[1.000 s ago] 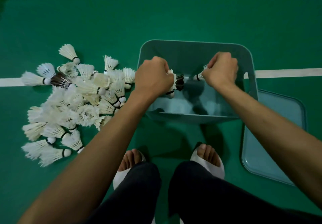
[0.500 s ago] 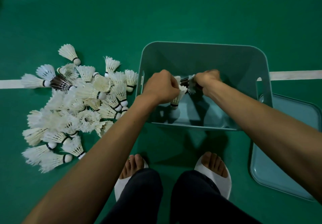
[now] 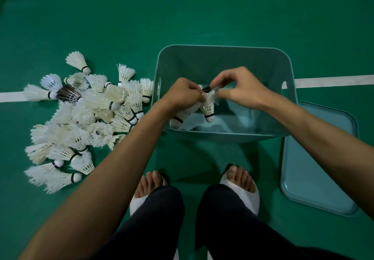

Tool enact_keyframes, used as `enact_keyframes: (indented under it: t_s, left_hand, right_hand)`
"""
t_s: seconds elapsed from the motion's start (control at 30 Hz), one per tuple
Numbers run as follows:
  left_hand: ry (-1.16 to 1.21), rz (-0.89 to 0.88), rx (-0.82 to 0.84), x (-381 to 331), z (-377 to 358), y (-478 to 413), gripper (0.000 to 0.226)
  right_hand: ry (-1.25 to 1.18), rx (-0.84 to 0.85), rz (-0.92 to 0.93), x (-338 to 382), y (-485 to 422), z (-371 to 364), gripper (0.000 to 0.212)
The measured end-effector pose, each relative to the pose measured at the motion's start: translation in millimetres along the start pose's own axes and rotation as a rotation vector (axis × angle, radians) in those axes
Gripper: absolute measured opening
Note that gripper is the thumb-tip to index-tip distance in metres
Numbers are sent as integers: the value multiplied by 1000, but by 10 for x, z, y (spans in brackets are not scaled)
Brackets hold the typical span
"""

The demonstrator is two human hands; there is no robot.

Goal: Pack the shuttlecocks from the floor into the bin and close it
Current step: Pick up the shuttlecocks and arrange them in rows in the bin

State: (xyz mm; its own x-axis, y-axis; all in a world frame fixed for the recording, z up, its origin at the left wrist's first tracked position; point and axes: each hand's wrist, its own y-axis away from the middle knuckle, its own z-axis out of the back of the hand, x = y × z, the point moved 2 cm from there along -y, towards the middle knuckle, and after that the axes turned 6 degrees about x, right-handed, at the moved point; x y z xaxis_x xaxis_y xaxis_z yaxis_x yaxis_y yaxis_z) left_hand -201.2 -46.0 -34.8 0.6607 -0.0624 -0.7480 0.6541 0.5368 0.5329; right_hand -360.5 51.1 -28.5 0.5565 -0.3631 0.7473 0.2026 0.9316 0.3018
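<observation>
A teal plastic bin (image 3: 224, 57) stands open on the green floor. Above its left half my left hand (image 3: 183, 92) grips two white shuttlecocks (image 3: 208, 109) by their feathers, corks hanging down. My right hand (image 3: 238, 86) is beside it over the bin, thumb and forefinger pinching a dark-banded shuttlecock (image 3: 206, 88) that touches the ones in my left hand. A pile of several white shuttlecocks (image 3: 81, 118) lies on the floor left of the bin. The bin's lid (image 3: 317, 158) lies flat on the floor at the right.
A white court line (image 3: 334, 81) runs across the floor behind the bin. My feet in white slippers (image 3: 239, 191) stand just in front of the bin. One dark-feathered shuttlecock (image 3: 67, 95) lies in the pile's far left part.
Both hands have come together over the bin's left half. My right hand's fingers have loosened from a fist into a pinch, and the shuttlecocks in my left hand now hang lower.
</observation>
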Motion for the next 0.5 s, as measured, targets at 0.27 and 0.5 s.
enact_keyframes:
  t_s: [0.27,0.5]
  left_hand:
    - [71,-116,-58,-65,-124,186,10]
    - [48,-49,-2,48,-112,76,58]
  right_hand:
    - [254,104,45,72,228,-52,7]
    - [237,-329,-493,-508,5,145,11]
